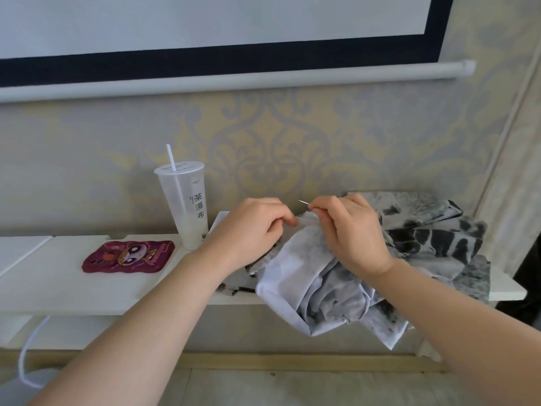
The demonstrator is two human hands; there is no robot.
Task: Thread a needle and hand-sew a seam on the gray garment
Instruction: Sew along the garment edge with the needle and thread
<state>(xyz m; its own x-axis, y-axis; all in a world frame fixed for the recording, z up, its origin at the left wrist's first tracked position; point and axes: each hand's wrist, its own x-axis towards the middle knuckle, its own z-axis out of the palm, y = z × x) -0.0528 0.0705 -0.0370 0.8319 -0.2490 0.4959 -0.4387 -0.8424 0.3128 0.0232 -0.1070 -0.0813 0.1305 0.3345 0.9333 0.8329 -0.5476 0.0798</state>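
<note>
Right hand: fingers curled in, thumb and forefinger closed on the needle. The needle is a thin, bright metal sliver. Its free end projects up and to the left from the fingertips, above the cloth edge. Thread is too fine to make out.

Left hand: fingers curled, their tips pinching a folded pale edge of the gray garment just left of the right hand's fingertips. The two hands are near each other, with a short run of the cloth edge held between them.

Garment: light gray to white on the side facing the camera, with mottled dark gray and black blotches on the parts behind and to the right. It is bunched and creased. Its raised edge sits directly under the needle and between the two grips. The bulk lies on the right part of the white shelf, beneath the right wrist, and a fold hangs over the shelf's front edge.

Surroundings: a translucent plastic cup with a white straw stands upright on the shelf just left of the left hand. A maroon cartoon phone case lies flat further left. A projector screen hangs on the patterned wall above. A white cord loops below the shelf at lower left.
</note>
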